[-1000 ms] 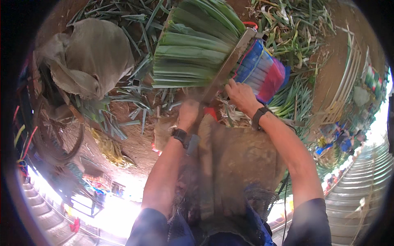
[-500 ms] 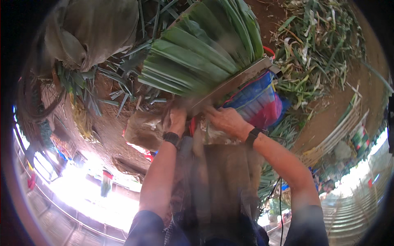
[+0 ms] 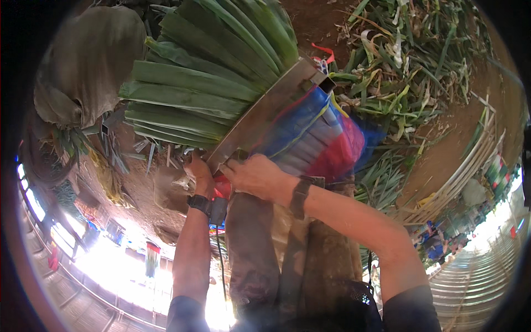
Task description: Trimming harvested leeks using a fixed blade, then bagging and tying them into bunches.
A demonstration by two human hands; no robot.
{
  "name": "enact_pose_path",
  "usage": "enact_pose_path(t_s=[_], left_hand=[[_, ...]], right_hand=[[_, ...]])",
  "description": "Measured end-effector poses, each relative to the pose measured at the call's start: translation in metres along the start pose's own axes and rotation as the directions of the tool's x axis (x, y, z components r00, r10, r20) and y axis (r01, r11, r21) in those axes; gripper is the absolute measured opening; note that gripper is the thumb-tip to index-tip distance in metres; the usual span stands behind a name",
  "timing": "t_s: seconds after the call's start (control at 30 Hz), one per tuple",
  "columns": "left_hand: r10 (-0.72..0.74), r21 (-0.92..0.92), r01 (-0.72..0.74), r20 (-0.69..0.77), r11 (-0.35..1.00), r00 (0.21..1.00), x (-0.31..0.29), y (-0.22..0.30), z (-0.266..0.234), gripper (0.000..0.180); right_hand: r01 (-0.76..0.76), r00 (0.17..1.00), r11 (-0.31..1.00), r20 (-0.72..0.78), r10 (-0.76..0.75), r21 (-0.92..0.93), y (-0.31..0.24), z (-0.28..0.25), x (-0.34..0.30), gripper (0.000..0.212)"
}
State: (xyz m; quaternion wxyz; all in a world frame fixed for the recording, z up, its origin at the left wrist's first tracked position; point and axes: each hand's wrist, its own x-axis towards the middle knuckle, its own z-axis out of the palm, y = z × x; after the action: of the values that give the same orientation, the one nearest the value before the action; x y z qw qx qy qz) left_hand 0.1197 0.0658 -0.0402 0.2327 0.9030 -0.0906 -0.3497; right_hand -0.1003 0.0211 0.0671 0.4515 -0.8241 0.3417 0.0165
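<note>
A thick bunch of leeks (image 3: 199, 91) fans its broad green leaves out to the far left. Along their base runs a long flat metal bar (image 3: 260, 108), set aslant. On its near side lies a clear plastic bag (image 3: 310, 138) in blue and pink, with pale stalks showing through. My left hand (image 3: 199, 174) is closed at the bar's near left end, its fingertips partly hidden. Just right of it, my right hand (image 3: 254, 177) has its fingers curled together against the bar's near edge. What either hand pinches is too small to make out. Something red (image 3: 222, 188) shows between my wrists.
Leek trimmings (image 3: 409, 72) are heaped on the soil at the far right. A grey-brown sack (image 3: 91, 66) stands at the far left. Cut leaves lie below the bag's right side, and a bamboo rack (image 3: 459, 171) stands farther right. My trousered legs (image 3: 254, 238) are close beneath my hands.
In the picture, the leeks, bar and bag have shifted left, as have both hands. My hands stay at the bar's near end, and more of the bag shows.
</note>
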Motion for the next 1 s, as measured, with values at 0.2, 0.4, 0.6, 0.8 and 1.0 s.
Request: enact_pose_path(t_s=[0.2, 0.4, 0.6, 0.8, 1.0], left_hand=[[0.078, 0.015, -0.079, 0.055, 0.997, 0.995, -0.023, 0.036, -0.055, 0.035], [-0.024, 0.0, 0.025, 0.247, 1.0, 0.969, -0.134, 0.098, -0.098, 0.033], [0.4, -0.391, -0.219, 0.476, 0.894, 0.783, -0.321, 0.256, -0.127, 0.053], [0.285, -0.297, -0.149, 0.491, 0.943, 0.823, -0.296, 0.248, -0.092, 0.036], [0.032, -0.135, 0.022, 0.384, 0.991, 0.923, -0.2, 0.172, -0.106, 0.034]], right_hand=[[-0.277, 0.846, 0.942, -0.418, 0.332, 0.187, 0.048, -0.052, -0.073, 0.01], [-0.215, 0.559, 0.962, -0.786, 0.263, 0.169, 0.169, -0.089, -0.079, 0.038], [-0.652, 0.725, 0.714, -0.064, 0.686, 0.256, 0.155, -0.071, -0.08, 0.048], [-0.37, 0.753, 0.777, -0.326, 0.572, 0.509, 0.12, -0.048, -0.138, 0.055], [-0.497, 0.681, 0.706, -0.279, 0.678, 0.504, 0.155, -0.047, -0.156, 0.049]])
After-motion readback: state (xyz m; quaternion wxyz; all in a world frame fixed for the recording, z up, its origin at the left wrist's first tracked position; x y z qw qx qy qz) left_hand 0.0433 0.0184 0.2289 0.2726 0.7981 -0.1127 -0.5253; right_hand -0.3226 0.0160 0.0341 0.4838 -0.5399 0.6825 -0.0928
